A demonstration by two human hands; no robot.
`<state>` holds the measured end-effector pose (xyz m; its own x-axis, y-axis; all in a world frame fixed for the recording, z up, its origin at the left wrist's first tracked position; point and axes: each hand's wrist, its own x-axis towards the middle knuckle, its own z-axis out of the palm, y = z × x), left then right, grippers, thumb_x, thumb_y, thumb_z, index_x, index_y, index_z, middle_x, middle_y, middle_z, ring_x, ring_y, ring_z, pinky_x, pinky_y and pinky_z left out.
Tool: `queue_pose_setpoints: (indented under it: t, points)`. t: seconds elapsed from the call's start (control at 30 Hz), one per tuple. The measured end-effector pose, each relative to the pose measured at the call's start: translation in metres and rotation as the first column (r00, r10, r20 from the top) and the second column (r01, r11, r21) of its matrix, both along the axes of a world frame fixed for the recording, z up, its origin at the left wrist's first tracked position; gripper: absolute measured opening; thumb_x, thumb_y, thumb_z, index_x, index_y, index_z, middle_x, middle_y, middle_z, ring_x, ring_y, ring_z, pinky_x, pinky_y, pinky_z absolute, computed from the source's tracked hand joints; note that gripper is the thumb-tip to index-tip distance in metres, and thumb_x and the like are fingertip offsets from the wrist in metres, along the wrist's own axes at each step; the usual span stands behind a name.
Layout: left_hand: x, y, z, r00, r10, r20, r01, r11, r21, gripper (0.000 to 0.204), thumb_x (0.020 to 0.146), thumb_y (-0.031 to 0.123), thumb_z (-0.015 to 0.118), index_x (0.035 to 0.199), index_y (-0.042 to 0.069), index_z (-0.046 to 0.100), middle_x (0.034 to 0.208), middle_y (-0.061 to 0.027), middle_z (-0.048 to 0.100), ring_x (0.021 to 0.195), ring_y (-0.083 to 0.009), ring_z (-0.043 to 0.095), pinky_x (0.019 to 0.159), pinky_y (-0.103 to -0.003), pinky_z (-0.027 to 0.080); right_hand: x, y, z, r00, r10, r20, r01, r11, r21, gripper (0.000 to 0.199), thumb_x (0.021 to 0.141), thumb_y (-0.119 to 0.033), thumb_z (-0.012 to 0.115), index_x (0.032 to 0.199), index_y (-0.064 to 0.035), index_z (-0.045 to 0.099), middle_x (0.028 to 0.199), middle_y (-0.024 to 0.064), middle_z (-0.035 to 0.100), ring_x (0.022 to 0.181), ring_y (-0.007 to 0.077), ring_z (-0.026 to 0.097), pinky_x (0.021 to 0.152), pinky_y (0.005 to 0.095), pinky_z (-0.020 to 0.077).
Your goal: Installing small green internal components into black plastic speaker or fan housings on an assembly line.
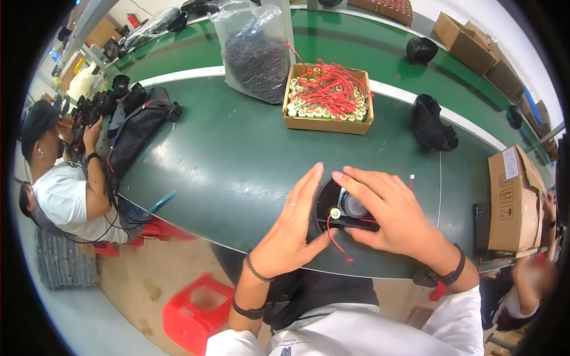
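Black housing [324,198], clasped between left hand [291,228] and right hand [395,210], with battery [335,212] already inside the grip and red lead [336,244] loose on its near side, apparently unconnected.

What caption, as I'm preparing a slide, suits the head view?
Left hand and right hand around a black housing at a green table, a carton of red-wired cells beyond.
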<state>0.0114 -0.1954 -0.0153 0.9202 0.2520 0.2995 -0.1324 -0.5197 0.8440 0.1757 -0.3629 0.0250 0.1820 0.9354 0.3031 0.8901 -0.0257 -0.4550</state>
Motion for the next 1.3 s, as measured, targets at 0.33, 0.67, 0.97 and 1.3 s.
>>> queue_pose_setpoints:
  t: [0.33,0.67,0.97,1.3]
  points:
    - [-0.015,-0.054,0.016,0.832,0.55,-0.073,-0.547,0.835,0.06,0.035,0.085,0.005,0.083,0.11,-0.001,0.059,0.095,-0.011,0.066,0.081,-0.018,0.07,0.073,-0.03,0.058,-0.029,0.003,-0.003,0.97,-0.181,0.164,0.195,0.978,-0.073,0.097,0.068,-0.015,0.086,0.156,-0.0122,0.044,0.14,0.019,0.056,0.118,0.0331,0.059,0.09,0.0428,0.0444]
    - [-0.013,-0.064,0.018,0.78,0.625,-0.038,-0.62,0.78,0.088,0.011,0.09,-0.003,0.074,0.099,-0.001,0.068,0.082,-0.0087,0.068,0.072,-0.0174,0.072,0.064,-0.028,0.057,-0.039,0.004,-0.009,0.936,-0.275,0.22,0.294,0.954,-0.057,0.096,0.066,-0.011,0.085,0.155,-0.0134,0.047,0.139,0.0185,0.056,0.117,0.0333,0.059,0.089,0.0435,0.0448]
    - [-0.01,-0.076,0.022,0.776,0.623,-0.099,-0.614,0.782,0.103,0.015,0.089,-0.005,0.073,0.103,-0.002,0.07,0.081,-0.0096,0.066,0.066,-0.0184,0.07,0.061,-0.029,0.052,-0.038,0.003,-0.012,0.934,-0.276,0.227,0.294,0.954,-0.051,0.092,0.068,-0.015,0.081,0.154,-0.0138,0.049,0.138,0.0187,0.056,0.117,0.0319,0.059,0.087,0.0415,0.0432]
    - [-0.004,-0.08,0.001,0.803,0.594,0.04,-0.593,0.794,0.132,0.018,0.086,-0.009,0.074,0.102,-0.003,0.071,0.081,-0.0099,0.065,0.061,-0.016,0.066,0.056,-0.027,0.051,-0.034,0.004,-0.013,0.942,-0.28,0.186,0.292,0.956,-0.037,0.089,0.071,-0.017,0.082,0.154,-0.0127,0.049,0.135,0.0192,0.057,0.114,0.032,0.06,0.086,0.0421,0.0443]
